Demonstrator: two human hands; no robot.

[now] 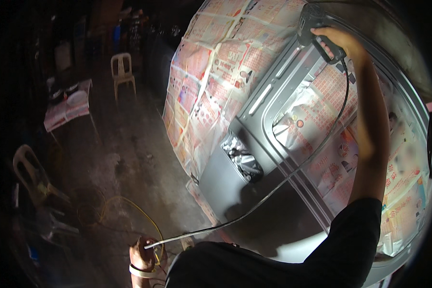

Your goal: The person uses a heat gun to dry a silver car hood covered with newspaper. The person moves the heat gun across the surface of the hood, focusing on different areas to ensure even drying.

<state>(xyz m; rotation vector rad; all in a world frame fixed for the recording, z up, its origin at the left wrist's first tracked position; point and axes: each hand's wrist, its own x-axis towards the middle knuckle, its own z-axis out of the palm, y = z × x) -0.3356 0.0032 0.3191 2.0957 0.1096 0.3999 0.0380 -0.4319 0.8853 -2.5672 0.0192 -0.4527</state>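
My right hand point(335, 38) reaches far up and is wrapped round the looped handle of a dark corded power tool point(311, 20), which looks like a heat gun. The tool is held close over the grey-painted frame of a vehicle body point(264, 113). Its cord point(269, 193) leaves the handle end and droops down across the body. At the lower left, my left hand point(141, 255), with a pale band at the wrist, is closed on that cord. Printed masking paper point(225, 62) covers the roof side and the window opening. Crinkled silvery covering point(241, 156) fills a recess in the panel.
A pale plastic chair point(123, 72) stands at the far left, another chair point(36, 173) nearer. A small table point(69, 109) with a cloth and dishes is between them. Yellow cable point(129, 200) loops over the dark concrete floor near my left hand.
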